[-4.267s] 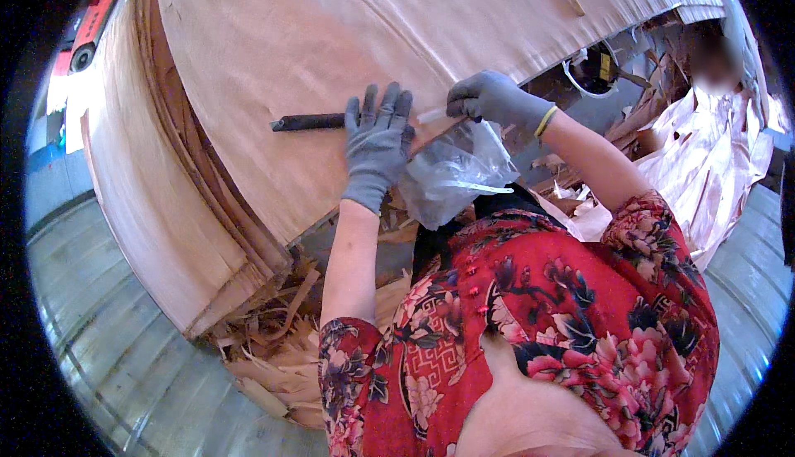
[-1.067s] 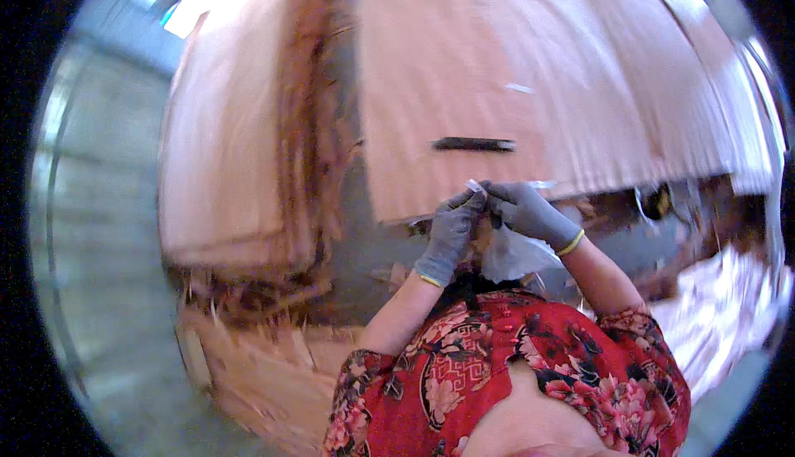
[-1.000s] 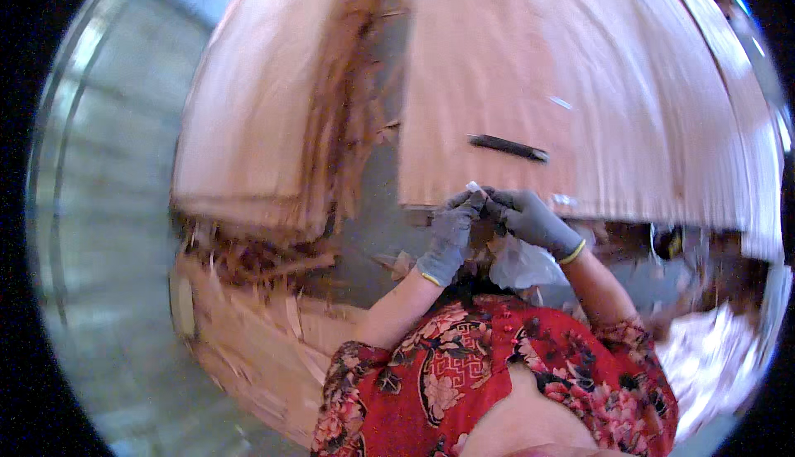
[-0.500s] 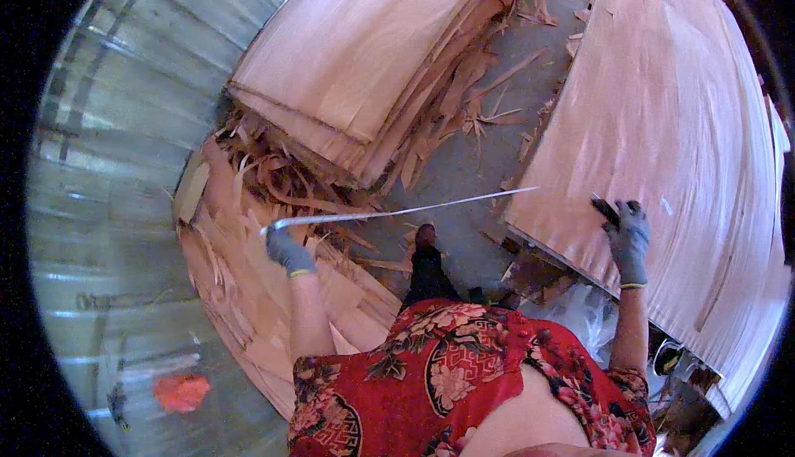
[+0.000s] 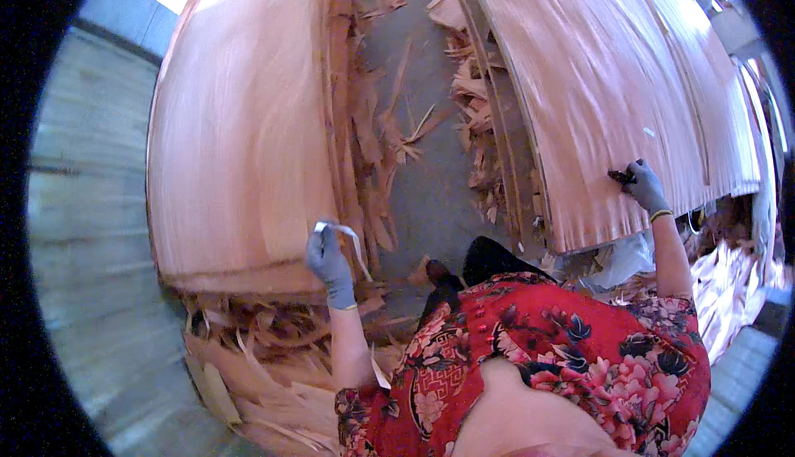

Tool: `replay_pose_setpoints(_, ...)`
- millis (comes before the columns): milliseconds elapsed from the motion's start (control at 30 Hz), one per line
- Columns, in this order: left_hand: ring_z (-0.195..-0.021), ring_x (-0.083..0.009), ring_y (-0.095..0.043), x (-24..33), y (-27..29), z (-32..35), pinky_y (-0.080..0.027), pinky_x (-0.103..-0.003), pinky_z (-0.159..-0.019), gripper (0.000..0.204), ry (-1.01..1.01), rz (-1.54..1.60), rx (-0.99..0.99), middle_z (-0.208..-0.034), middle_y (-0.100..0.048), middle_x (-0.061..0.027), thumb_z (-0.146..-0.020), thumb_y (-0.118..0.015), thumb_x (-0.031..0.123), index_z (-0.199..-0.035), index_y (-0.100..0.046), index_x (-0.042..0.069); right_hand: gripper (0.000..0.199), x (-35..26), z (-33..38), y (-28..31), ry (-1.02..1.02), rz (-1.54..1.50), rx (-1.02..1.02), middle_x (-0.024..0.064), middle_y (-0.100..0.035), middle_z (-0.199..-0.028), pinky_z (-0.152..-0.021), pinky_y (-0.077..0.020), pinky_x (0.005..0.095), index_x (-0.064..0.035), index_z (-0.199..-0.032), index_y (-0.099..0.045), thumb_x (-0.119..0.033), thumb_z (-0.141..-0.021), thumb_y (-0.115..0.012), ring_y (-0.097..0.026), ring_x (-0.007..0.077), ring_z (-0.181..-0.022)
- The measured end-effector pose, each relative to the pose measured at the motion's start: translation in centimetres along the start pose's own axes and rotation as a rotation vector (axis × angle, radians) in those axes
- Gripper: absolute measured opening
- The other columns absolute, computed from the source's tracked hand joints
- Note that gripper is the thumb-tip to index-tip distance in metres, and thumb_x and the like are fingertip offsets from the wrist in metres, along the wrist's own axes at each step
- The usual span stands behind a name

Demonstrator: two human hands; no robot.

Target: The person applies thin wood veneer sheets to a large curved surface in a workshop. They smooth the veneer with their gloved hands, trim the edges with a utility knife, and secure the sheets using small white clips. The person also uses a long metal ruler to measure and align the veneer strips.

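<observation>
Two veneer stacks flank one scrap-strewn floor [image 5: 431, 184]: left hand [image 5: 329, 258] pinches a pale strip [image 5: 352, 242] by the left stack [image 5: 240, 142]; right hand [image 5: 644, 185] grips a dark tool [image 5: 619, 177] on the right stack [image 5: 613, 84].

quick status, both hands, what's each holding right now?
Left hand: closed on a thin pale strip, beside the left veneer stack.
Right hand: closed on a small dark tool, resting on the right veneer sheet.
</observation>
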State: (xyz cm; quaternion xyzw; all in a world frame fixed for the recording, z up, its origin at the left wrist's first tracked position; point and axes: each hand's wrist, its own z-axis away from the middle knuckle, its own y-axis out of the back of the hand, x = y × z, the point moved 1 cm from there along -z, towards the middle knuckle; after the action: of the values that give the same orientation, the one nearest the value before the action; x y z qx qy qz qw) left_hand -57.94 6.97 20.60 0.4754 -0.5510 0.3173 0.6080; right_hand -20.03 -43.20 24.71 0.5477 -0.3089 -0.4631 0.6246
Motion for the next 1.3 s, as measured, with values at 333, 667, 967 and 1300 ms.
replay_pose_setpoints(333,-0.087,-0.0196,-0.058,3.7,-9.6,-14.8,-0.045,-0.033,-0.082,0.025,-0.192,0.109,-0.154,-0.094,-0.062,-0.0120,-0.087,-0.056,0.018,-0.096,-0.062,-0.005,0.017,-7.1,-8.1,-3.4,0.041,-0.332,0.461,0.0172,-0.061,-0.083,-0.061,-0.0467,0.0411,-0.0089,-0.099,-0.055,-0.016,-0.084,-0.054,-0.060,0.0337,-0.069)
replay_pose_setpoints(667,-0.086,-0.0209,-0.059,7.1,-16.5,-32.4,-0.046,-0.033,-0.081,0.032,-0.229,0.015,-0.105,-0.093,-0.063,-0.0134,-0.086,-0.058,0.024,-0.096,-0.062,-0.007,0.023,-17.7,-36.9,-3.7,-0.252,-1.240,0.191,0.0026,-0.047,-0.067,-0.050,-0.0398,0.0298,-0.0051,-0.096,-0.050,-0.024,-0.084,-0.057,-0.045,0.0131,-0.055)
replay_pose_setpoints(967,-0.088,-0.0188,-0.057,12.3,-30.3,-39.2,-0.045,-0.032,-0.079,0.025,-0.180,-0.042,-0.414,-0.093,-0.063,-0.0128,-0.087,-0.057,0.017,-0.097,-0.063,-0.005,0.026,-12.1,-36.9,-0.5,-0.375,-0.647,0.409,0.0207,-0.058,-0.079,-0.062,-0.0436,0.0395,-0.0021,-0.098,-0.051,-0.025,-0.085,-0.053,-0.057,0.0341,-0.072)
replay_pose_setpoints(1300,-0.097,-0.0289,-0.058,20.9,-45.8,-40.0,-0.044,-0.038,-0.083,0.016,-0.890,-0.120,-1.204,-0.086,-0.065,-0.0091,-0.085,-0.058,0.013,-0.084,-0.066,0.000,0.025,-1.9,-40.3,5.0,-0.572,-0.277,0.671,0.0187,-0.060,-0.091,-0.070,-0.0461,0.0433,-0.0080,-0.108,-0.053,-0.016,-0.085,-0.051,-0.057,0.0391,-0.085)
